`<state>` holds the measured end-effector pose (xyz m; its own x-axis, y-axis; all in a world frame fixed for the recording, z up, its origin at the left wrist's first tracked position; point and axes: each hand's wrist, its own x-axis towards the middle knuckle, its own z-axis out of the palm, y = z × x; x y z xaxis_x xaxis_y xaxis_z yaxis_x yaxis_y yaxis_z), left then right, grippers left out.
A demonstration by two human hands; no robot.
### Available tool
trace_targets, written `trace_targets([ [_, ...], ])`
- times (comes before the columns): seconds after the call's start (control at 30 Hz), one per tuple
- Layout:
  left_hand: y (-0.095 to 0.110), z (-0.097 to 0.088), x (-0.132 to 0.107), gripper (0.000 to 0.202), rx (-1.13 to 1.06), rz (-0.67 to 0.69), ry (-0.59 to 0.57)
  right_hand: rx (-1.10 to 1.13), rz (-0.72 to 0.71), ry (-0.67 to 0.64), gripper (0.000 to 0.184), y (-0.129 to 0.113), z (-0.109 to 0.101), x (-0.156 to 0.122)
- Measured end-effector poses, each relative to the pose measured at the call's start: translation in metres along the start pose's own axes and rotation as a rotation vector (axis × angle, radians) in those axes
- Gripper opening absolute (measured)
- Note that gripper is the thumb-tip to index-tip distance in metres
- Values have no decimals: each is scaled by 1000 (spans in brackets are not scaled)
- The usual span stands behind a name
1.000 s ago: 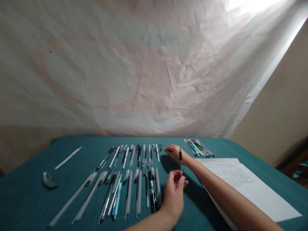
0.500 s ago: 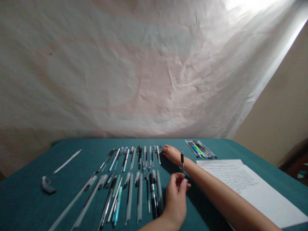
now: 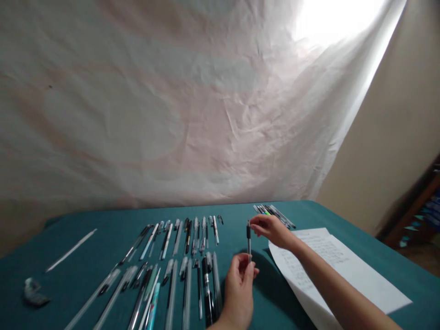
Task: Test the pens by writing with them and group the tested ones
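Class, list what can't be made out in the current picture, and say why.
All in the head view:
Lower end of the held pen: hidden by the left hand.
Part of the far pen pile: behind the right hand.
Turquoise pen's near end: cut off by the bottom edge.
Handwriting: too small and blurred.

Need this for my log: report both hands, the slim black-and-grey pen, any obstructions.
Left hand gripping slim black-and-grey pen, upright. Right hand at pen's upper end, contact unclear. Written-on white paper beneath right forearm; nothing seen blocking pen.
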<state>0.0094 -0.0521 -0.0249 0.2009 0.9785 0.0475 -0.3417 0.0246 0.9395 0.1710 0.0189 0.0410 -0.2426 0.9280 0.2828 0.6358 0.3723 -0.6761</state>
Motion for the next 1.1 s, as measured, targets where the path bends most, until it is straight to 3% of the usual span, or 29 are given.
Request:
trace_targets([
  [0.1, 5, 1, -1, 29, 26, 1, -14, 286, 33, 94, 32, -12, -32, -12],
  [0.27, 10, 3, -3, 26, 52, 21, -47, 351, 24, 116, 33, -35, -63, -26],
  [0.63, 7, 2, -2, 24, 126, 44, -116, 265, 1, -14, 34, -44, -67, -33],
  [1.1, 10, 4, -5, 26, 154, 47, -119, 175, 30, -143, 23, -47, -76, -40],
])
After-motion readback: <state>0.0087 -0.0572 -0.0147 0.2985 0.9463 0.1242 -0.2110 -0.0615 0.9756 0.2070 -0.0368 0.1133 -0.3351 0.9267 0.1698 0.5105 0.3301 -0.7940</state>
